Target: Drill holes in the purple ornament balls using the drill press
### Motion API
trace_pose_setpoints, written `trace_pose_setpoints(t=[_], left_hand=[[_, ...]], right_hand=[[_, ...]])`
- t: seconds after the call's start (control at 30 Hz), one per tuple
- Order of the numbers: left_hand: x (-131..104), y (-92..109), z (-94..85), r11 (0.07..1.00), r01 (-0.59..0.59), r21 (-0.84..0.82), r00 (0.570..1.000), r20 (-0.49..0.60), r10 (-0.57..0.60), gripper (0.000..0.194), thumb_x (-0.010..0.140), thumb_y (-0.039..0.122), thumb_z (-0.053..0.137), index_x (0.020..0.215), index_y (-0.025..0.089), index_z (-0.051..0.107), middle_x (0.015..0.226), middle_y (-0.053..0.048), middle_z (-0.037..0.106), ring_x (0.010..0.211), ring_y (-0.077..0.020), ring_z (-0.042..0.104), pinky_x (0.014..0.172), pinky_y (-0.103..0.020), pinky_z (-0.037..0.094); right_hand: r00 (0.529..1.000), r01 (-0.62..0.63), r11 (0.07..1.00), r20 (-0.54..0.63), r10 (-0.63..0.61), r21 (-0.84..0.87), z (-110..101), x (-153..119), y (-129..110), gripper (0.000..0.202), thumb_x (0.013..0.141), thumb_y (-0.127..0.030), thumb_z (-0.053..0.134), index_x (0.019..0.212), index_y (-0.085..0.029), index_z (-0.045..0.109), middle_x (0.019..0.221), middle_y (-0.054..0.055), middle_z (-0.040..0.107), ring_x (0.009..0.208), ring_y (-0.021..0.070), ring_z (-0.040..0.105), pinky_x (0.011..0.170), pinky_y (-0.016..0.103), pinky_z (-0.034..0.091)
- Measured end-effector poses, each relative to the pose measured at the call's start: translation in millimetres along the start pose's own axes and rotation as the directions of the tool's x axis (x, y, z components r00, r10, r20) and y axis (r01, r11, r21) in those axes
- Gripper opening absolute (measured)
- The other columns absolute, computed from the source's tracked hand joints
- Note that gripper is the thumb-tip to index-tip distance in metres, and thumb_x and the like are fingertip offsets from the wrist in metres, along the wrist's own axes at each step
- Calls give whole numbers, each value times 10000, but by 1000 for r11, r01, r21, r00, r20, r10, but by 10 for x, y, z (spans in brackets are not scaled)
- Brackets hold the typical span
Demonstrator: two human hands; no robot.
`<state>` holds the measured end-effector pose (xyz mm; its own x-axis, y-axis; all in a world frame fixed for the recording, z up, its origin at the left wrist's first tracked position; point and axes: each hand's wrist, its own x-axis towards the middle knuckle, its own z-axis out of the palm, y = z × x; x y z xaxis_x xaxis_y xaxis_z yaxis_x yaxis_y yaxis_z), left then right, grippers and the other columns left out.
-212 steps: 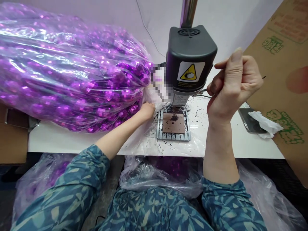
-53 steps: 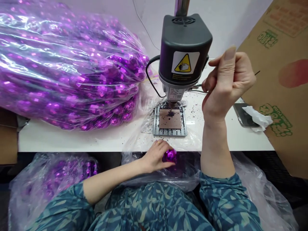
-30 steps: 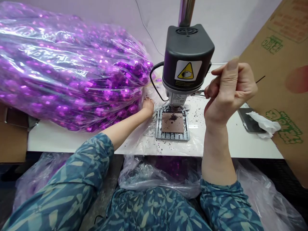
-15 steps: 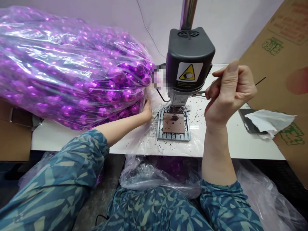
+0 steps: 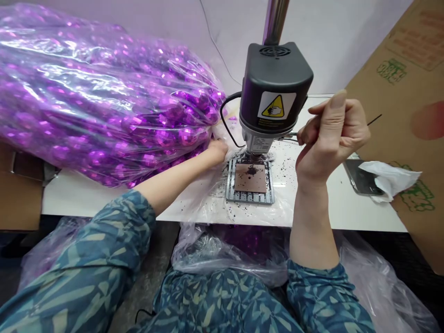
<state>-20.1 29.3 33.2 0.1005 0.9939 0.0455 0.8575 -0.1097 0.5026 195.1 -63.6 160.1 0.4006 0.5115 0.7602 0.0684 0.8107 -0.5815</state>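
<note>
Purple faceted baubles (image 5: 149, 159) are contained in a large clear bag (image 5: 62, 69), laid across the left of the counter (image 5: 360, 215), its gathered end beside the drill press (image 5: 275, 78). A change of place is noted for the left hand (image 5: 218, 150): under two seconds ago a single bauble was held by it over the near edge; now it is set low beside the gathered end, near the slotted base (image 5: 231, 192). Attention is thus judged to be turned from the near edge to the area behind the press. The left fingers are hidden from view; whether anything is gripped by them cannot be told. The right fingers are curled narrow around the press lever (image 5: 290, 135), as before.

Dark shavings (image 5: 252, 170) are heaped on the brown board (image 5: 250, 182), by which the base is topped. Further purple contents (image 5: 253, 238) are seen dimly in a loose plastic bag (image 5: 222, 259) below the counter's edge. A printed carton (image 5: 385, 111) is stood at right; its contents are not shown.
</note>
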Motion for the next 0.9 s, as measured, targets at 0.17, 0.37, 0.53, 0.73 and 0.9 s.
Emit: trace_pose_setpoints(t=[0.17,0.37,0.53,0.73,0.9], left_hand=[[-444,106,-81,967,-73,-243,995,-87,53,205,929,361,716,1033,183,715,1053,-99,680,998,-252,687,900,-345,556],[-937,112,-5,170,333,-928,943,323,-81,497,1066,612,408,1169,181,633,949,-98,725,829,-221,740,675,-320,605],[-1138,83,123,-49,491,-870,868,493,-60,346,1041,435,513,1177,151,657,984,-146,763,860,-252,764,783,-415,658],[-1208,133,203,-167,417,-893,901,430,-51,219,987,301,557,1119,155,654,1125,-148,750,1065,-268,760,970,-433,643],[-1141,160,264,-107,314,-943,939,325,-111,322,1026,434,586,1265,218,603,1103,-105,740,958,-233,757,843,-382,645]], right_hand=[[1000,1,999,15,-2,53,-5,-13,-23,402,973,-503,561,719,-190,566,524,-87,358,401,-17,380,403,202,248],[1000,3,1000,-3,-3,28,3,-9,-5,421,954,-550,566,708,-208,570,488,-92,335,378,-7,351,397,214,233],[999,12,998,-38,-10,59,24,0,7,432,948,-542,582,697,-191,562,466,-100,309,363,3,351,390,223,210],[999,-7,997,-31,10,76,20,-14,-21,419,935,-538,601,702,-190,581,482,-95,336,375,16,362,406,240,205],[999,-23,999,-26,24,48,14,-30,-52,428,939,-557,588,711,-195,578,490,-89,360,389,25,357,438,251,234]])
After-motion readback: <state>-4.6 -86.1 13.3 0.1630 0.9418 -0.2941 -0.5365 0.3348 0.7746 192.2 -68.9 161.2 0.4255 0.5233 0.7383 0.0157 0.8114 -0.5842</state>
